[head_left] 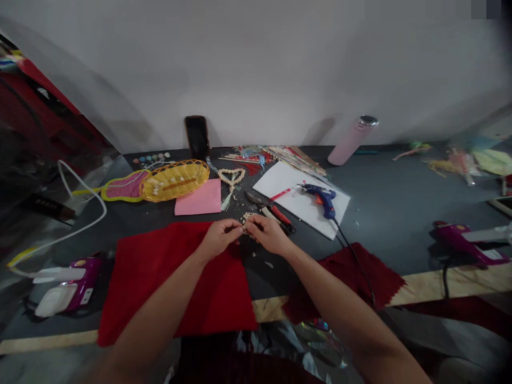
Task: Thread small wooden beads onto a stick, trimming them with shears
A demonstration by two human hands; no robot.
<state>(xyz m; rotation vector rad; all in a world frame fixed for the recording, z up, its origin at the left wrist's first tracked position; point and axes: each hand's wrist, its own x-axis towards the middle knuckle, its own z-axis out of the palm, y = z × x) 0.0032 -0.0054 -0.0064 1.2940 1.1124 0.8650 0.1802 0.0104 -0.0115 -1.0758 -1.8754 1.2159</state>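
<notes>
Both our hands are close together over the dark table: our left hand, above the far right corner of a red cloth, and our right hand each have finger and thumb drawn together, seemingly on one small pale piece between them, though it is too small to name for certain. Whether the fingertips of the two hands touch, we cannot tell. A little heap of pale beads lies just beyond them, partly hidden. With something so tiny, we would do well to pinch lightly, steady it with one hand while the other does the fine turning, and keep low, so that a dropped piece lands by the heap and does not roll away. As for containers, small round spots of colour, perhaps paint pots, sit in rows at the left near the wall; we cannot see into them. Beside them, the yellow basket lies against a pink, yellow-edged piece and holds a few small pale bits. Well to the right, a pink bottle stands near the wall with its silvery top on, its contents hidden.
</notes>
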